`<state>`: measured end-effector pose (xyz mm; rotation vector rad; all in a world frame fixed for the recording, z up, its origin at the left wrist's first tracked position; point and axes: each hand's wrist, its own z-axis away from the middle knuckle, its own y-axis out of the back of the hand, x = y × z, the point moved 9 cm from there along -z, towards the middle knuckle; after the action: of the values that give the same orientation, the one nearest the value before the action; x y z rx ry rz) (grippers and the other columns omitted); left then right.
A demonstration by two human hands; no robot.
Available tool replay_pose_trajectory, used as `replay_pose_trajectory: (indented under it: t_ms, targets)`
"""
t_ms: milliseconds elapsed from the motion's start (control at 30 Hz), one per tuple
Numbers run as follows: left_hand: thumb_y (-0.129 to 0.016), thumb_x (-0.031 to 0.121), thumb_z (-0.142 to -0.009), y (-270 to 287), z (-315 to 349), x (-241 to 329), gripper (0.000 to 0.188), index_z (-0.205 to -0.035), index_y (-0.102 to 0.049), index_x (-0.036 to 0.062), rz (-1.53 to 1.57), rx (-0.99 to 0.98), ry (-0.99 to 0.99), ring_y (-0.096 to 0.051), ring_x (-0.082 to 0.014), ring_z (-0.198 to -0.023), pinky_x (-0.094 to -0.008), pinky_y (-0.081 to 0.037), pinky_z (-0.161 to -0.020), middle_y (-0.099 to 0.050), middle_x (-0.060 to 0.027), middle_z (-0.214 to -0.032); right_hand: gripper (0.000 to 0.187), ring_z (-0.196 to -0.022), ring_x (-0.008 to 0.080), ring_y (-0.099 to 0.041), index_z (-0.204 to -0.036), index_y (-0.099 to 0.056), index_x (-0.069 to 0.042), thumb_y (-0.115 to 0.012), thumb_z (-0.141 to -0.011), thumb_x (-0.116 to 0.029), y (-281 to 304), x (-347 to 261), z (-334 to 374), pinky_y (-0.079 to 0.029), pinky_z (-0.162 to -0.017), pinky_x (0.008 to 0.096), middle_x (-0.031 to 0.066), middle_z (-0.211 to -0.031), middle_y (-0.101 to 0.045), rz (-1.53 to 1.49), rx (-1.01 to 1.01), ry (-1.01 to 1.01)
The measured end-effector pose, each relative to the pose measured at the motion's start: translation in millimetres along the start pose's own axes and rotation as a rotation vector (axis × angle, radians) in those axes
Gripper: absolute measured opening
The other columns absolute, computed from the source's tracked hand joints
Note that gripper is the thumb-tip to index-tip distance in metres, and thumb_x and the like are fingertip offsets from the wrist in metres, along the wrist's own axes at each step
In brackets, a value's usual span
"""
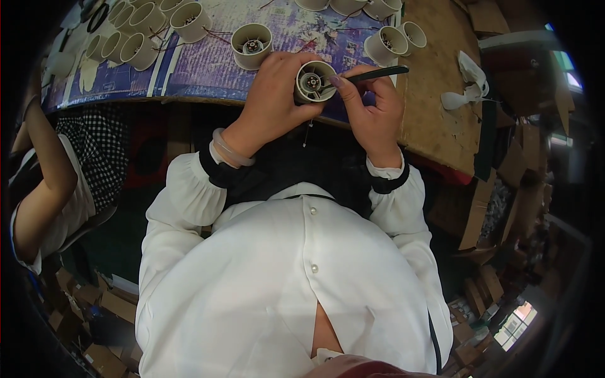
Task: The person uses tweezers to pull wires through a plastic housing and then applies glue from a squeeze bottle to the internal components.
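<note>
My left hand (271,101) is wrapped round a cream cup-shaped housing (319,67) at the table's front edge, its open end tilted up toward me. Inside the housing a small round motor (313,82) sits at the centre, with ribs around it. My right hand (376,112) pinches a slim tool with a dark handle (386,72); its tip reaches inside the housing, and its exact kind is unclear. Below the housing a thin wire (307,133) hangs down. Just beyond my left hand stands another cream housing (251,61) with a motor inside.
Several similar housings (142,57) with thin wires stand at the far left, and more (382,49) at the right. A worn purple sheet (208,69) covers the table. A white plastic piece (466,94) lies on the brown board at right. A co-worker's arm (47,173) is at left.
</note>
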<state>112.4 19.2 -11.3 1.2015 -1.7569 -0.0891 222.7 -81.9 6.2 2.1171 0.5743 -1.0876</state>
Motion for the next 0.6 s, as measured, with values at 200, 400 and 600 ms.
replay_pose_trajectory:
  t_ms: [200, 400, 600]
  targets:
    - [-0.08, 0.014, -0.063, 0.3, 0.7, 0.7, 0.064, -0.121, -0.053, 0.007, 0.008, -0.003, 0.008, -0.054, -0.0343, -0.106, -0.0418, -0.043, -0.093, -0.06, -0.0122, -0.11, 0.013, -0.074, 0.0085, -0.059, -0.093, -0.066, 0.0, -0.073, -0.087, -0.007, 2.4, 0.0, 1.9, -0.047, -0.067, 0.022, 0.0027, -0.09, -0.065, 0.001, 0.04, 0.045]
    - [-0.08, 0.014, -0.063, -0.4, 0.8, -0.5, 0.065, -0.122, -0.053, 0.0069, 0.004, -0.009, 0.01, -0.054, -0.0344, -0.107, -0.0416, -0.043, -0.094, -0.06, -0.0123, -0.111, 0.013, -0.075, 0.0082, -0.059, -0.095, -0.065, 0.0, -0.073, -0.087, -0.007, 0.5, 1.9, 1.8, -0.047, -0.068, 0.0217, 0.0026, -0.09, -0.065, -0.004, 0.017, 0.014]
    - [-0.08, 0.014, -0.063, -0.4, 1.5, -0.5, 0.066, -0.122, -0.053, 0.0069, 0.002, -0.008, 0.015, -0.054, -0.0344, -0.107, -0.0417, -0.043, -0.094, -0.06, -0.0126, -0.111, 0.013, -0.074, 0.0081, -0.059, -0.096, -0.065, 0.0, -0.073, -0.087, -0.006, 0.8, 0.7, 1.6, -0.047, -0.067, 0.0218, 0.0023, -0.088, -0.065, -0.005, 0.023, 0.03]
